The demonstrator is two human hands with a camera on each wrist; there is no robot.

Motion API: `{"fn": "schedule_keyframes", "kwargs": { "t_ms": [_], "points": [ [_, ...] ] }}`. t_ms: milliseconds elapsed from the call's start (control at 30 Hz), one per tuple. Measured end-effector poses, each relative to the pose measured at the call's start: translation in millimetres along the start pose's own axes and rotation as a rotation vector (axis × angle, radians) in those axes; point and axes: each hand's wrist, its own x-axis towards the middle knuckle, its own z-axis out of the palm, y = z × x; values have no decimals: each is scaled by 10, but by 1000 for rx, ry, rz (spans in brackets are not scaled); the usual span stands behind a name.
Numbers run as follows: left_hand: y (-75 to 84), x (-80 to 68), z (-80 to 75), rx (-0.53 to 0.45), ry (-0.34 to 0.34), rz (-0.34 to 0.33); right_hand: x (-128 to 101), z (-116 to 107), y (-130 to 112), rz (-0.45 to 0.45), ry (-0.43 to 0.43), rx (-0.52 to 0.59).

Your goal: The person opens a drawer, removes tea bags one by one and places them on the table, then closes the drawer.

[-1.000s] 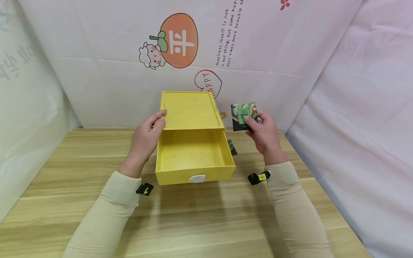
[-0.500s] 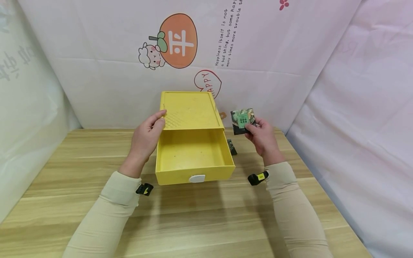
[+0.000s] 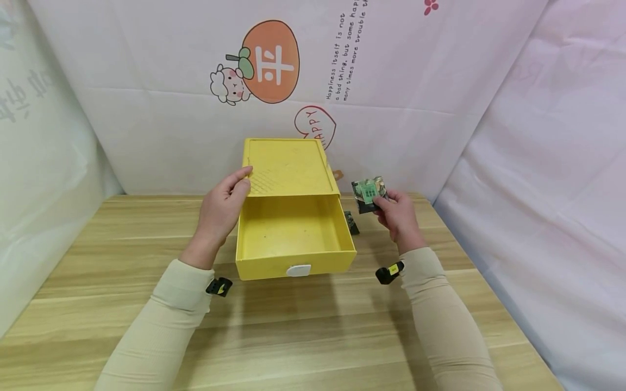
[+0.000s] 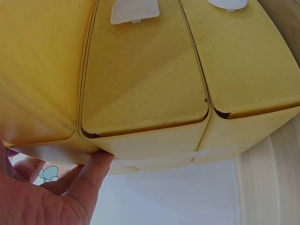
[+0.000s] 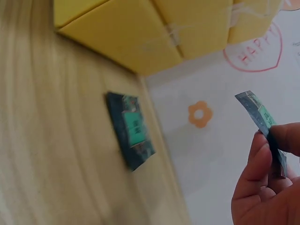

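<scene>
A yellow drawer unit (image 3: 288,163) stands at the back of the table, with its top drawer (image 3: 295,263) pulled out and nothing inside it. My left hand (image 3: 222,209) rests against the unit's upper left edge; in the left wrist view its fingers touch the side wall. To the right of the unit, my right hand (image 3: 398,217) pinches a dark green sachet (image 3: 364,191) between thumb and fingers, held up off the table. A second, similar sachet (image 5: 131,131) lies on the table beside the unit, mostly hidden by the drawer in the head view.
Two lower drawers with white handles (image 4: 136,10) are closed beneath the pulled-out one. The wooden table (image 3: 283,336) extends toward me. White printed cloth (image 3: 401,81) hangs close behind the unit, with more cloth at both sides.
My right hand has come down a little with the sachet, which now tilts more. My left hand and the drawer unit stay where they were.
</scene>
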Motion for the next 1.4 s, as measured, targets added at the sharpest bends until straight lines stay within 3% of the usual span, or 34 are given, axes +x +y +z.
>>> {"fn": "schedule_keyframes", "kwargs": {
  "t_ms": [300,1100,1267,1400],
  "points": [
    [-7,6,3,2,5,0,92,-56,232,29,37,-50],
    [16,-6,-3,4,0,3,221,-84,590,82,15,-223],
    [15,-5,1,1,0,3,267,-87,665,89,49,-318],
    [13,-3,-1,-6,-1,2,315,-86,697,83,67,-491]
  ]
}}
